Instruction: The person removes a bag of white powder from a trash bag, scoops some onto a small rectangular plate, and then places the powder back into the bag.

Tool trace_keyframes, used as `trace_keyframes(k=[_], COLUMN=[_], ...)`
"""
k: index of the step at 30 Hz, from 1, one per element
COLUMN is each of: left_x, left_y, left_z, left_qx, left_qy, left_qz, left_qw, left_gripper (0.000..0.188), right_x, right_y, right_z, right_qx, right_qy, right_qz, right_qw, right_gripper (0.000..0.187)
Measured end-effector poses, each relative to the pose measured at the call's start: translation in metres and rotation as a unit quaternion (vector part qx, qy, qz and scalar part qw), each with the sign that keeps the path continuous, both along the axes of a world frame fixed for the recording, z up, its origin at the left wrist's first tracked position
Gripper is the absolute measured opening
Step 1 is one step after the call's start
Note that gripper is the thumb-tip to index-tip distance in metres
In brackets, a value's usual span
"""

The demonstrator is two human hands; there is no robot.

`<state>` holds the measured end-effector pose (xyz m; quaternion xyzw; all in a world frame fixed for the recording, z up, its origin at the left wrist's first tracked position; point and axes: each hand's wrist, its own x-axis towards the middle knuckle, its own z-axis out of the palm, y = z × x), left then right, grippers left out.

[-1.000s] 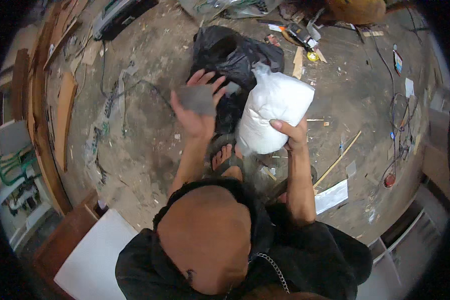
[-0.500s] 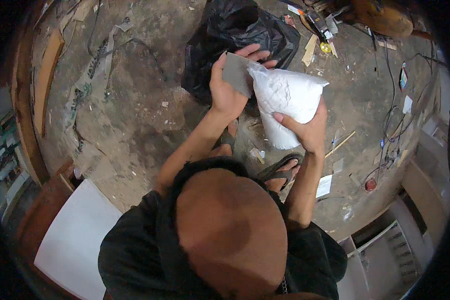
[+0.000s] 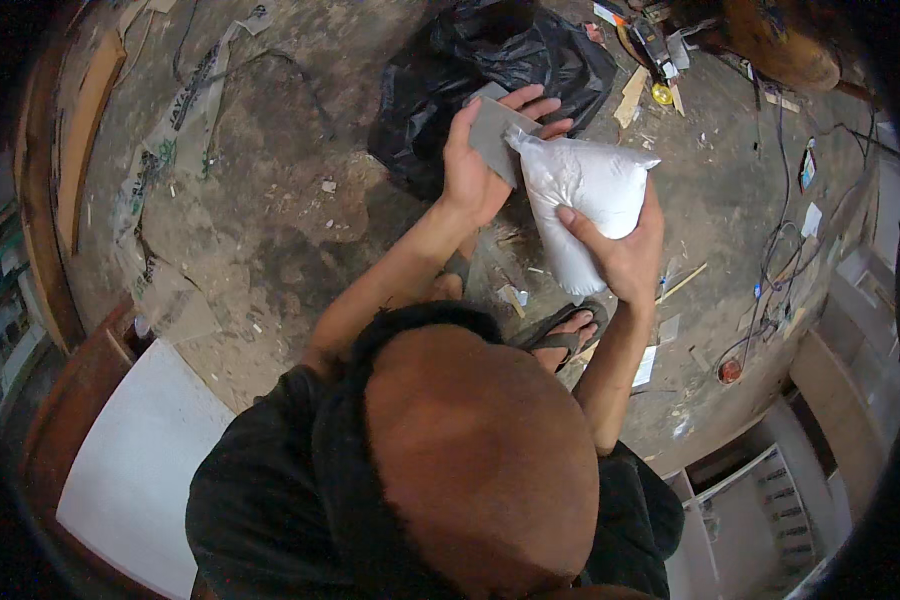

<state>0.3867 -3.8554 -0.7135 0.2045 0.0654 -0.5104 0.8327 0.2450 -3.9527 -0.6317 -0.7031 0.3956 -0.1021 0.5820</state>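
Note:
My left hand holds a thin grey rectangular plate against the palm. The thumb lies along one edge, and the fingertips stretch out past the far side. To its right, my right hand grips a clear plastic bag of white powder from the side, thumb on top and the other fingers hidden beneath. The bag's gathered upper-left corner is close to the plate; whether they touch, I cannot tell. Both are held up in front of a black plastic bag on the floor.
Wood scraps and tools, with a yellow round tape, lie at the upper right. Cables run along the right side. A torn plastic strip and a long wooden board lie on the left. A white panel stands at lower left.
Both hands have shifted slightly right in the picture, along with the floor around them. The grey plate has turned a little in my left hand, and the powder bag hangs slightly steeper.

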Motion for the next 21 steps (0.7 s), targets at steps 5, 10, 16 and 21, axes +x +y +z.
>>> trace_keyframes(k=[5, 10, 16, 21], left_x=[0.001, 0.001, 0.0, -0.003], left_y=[0.001, 0.002, 0.003, 0.0], left_z=[-0.006, -0.012, -0.014, -0.016], left_qx=[0.004, -0.002, 0.007, -0.002], left_qy=[0.002, -0.002, 0.015, 0.021], left_qz=[0.001, 0.001, -0.01, -0.03], left_qw=[1.0, 1.0, 1.0, 0.999], left_gripper=[0.065, 0.066, 0.066, 0.068], right_x=[-0.001, 0.005, 0.008, 0.007], right_y=[0.001, 0.006, 0.007, 0.006], right_z=[-0.004, 0.002, 0.004, 0.002], right_qx=[-0.04, -0.058, -0.095, -0.128], right_qy=[0.023, 0.023, 0.064, 0.074], right_qz=[0.03, 0.015, 0.006, 0.0], right_qw=[0.998, 0.998, 0.993, 0.989], right_gripper=[0.061, 0.06, 0.059, 0.053])
